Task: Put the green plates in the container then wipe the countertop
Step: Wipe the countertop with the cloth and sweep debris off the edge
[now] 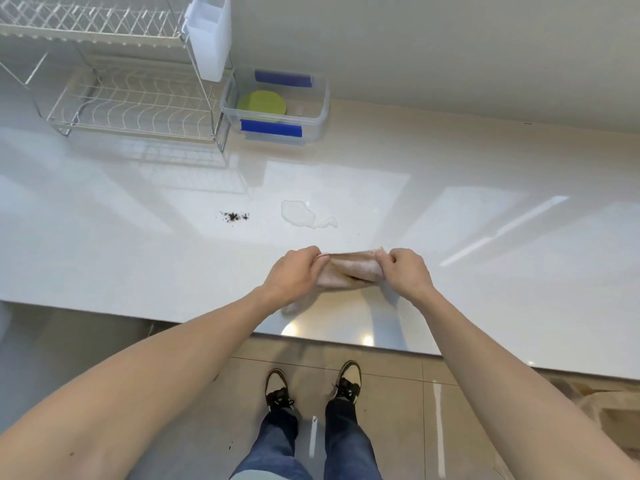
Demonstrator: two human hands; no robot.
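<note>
Two shoes [313, 386], dark and cream, stand on the tiled floor [391, 410] at the bottom centre of the frame, below my blue jeans [311, 445].

Item: my left hand [294, 275], just below frame centre, fingers closed on the left end of a brown cloth [346, 270].

Item: my right hand [403, 271], fingers pinched shut on the cloth's right end. The cloth is bunched and stretched between both hands, over the near part of the white countertop [485, 271]; one corner hangs down under my left wrist.

Item: clear puddle of liquid [301, 213], centre frame, beyond the cloth.

Item: small scatter of dark crumbs [235, 215], left of the puddle, apart from it.

Item: clear plastic container [318, 109], upper centre, at the back of the countertop by the wall. It has blue clips [270, 128] on its near and far sides. Green plates [263, 102] lie inside, in its left half.

Item: wire dish rack [131, 98], upper left, touching or just beside the container; a white plastic holder [209, 36] hangs on its right end.

No readable writing or brand marks on any item.
</note>
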